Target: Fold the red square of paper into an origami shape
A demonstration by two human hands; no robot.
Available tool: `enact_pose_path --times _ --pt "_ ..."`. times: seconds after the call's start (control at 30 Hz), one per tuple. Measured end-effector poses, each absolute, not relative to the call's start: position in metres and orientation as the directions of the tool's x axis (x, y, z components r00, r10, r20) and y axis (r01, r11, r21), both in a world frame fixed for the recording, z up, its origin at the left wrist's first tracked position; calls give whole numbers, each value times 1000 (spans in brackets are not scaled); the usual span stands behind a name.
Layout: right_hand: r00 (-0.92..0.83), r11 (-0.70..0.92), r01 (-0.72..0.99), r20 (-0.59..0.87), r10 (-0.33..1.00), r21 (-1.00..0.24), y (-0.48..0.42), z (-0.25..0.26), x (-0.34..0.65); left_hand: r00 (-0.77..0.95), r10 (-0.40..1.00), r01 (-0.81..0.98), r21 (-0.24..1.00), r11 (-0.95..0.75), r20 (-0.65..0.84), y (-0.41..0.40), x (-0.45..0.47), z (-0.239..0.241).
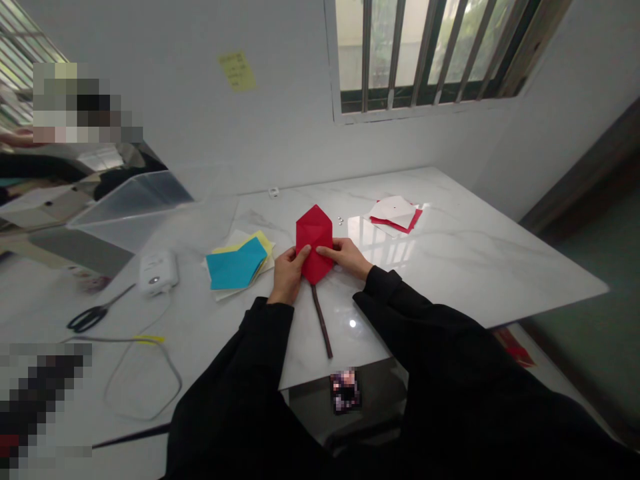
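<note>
A red paper envelope (pixel 315 230) with a pointed flap at its top is held upright above the table. My left hand (pixel 287 277) grips its left edge, thumb on the front and fingers behind. On the right edge my right hand (pixel 353 259) pinches it the same way, the thumb near the middle. A thin dark brown stick (pixel 323 323) extends below the envelope's lower point; whether it touches the envelope I cannot tell. Left of my left hand lies a stack of blue, yellow and white paper pieces (pixel 235 265). Several tiny pieces (pixel 341 221) lie beyond my right hand.
White and red envelopes (pixel 396 215) lie at the right on the marble-look table (pixel 450 260). To the left are black scissors (pixel 90 319), a white power strip (pixel 158 272), a grey cable (pixel 181 380) and a clear plastic bin (pixel 133 207). Another person sits beyond the bin.
</note>
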State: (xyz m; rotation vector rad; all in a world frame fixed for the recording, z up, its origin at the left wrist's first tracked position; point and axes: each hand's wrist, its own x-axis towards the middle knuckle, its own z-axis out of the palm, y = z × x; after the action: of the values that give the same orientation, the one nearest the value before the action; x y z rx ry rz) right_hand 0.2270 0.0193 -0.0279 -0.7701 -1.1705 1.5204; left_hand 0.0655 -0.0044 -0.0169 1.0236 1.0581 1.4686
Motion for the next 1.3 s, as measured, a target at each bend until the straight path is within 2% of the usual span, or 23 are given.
enact_pose_path --times 0.8,1.3 --pt "-218 -13 -310 58 974 -951 21 -27 227 -62 996 -295 952 -84 68 -5 66 -13" --pt "-242 76 -237 135 961 -968 22 -30 229 -112 993 -262 963 -71 43 -5 65 -14"
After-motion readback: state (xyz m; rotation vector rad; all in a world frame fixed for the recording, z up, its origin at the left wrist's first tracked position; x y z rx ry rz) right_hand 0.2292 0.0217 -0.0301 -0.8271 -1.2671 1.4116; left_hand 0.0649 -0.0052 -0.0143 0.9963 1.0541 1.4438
